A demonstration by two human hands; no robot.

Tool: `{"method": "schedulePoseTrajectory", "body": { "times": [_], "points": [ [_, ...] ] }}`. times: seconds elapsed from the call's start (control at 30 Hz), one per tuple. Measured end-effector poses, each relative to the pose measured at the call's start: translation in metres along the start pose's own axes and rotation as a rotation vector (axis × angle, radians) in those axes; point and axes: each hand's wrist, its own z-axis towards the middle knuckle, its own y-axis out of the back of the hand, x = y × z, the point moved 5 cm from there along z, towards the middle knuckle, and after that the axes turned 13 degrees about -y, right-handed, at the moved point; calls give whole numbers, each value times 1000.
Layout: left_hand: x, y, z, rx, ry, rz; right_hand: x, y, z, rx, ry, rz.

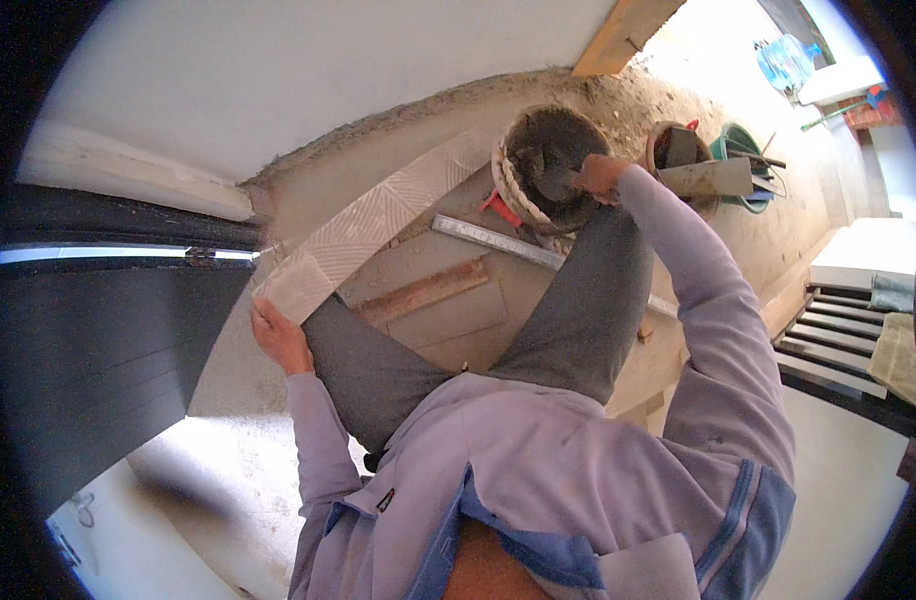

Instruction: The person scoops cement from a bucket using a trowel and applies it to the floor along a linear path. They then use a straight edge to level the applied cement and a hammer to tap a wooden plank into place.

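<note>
My left hand is closed around the near end of a long, light tile strip. Diagonal ridges in changing directions cover its upper face, and its far end reaches toward a round bucket. Grey mortar fills part of that bucket and crusts its rim. Over the bucket's right side, my right hand is closed on what looks like a trowel, whose flat grey blade lies against the mortar. My fingers cover its handle.
Between my legs and the bucket lie a metal straightedge, a red-handled tool and a reddish strip. Right of the bucket stand a brown bucket and a green tub with tools. A dark panel stands left.
</note>
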Motion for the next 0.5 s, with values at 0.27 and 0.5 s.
{"method": "schedulePoseTrajectory", "body": {
  "times": [0.27,0.5],
  "points": [
    [14,-12,5,55,9,104,-20,-32,7,-325,2,23],
    [21,-16,18,44,-20,22,-19,-28,6,-45,-319,484]
  ]
}}
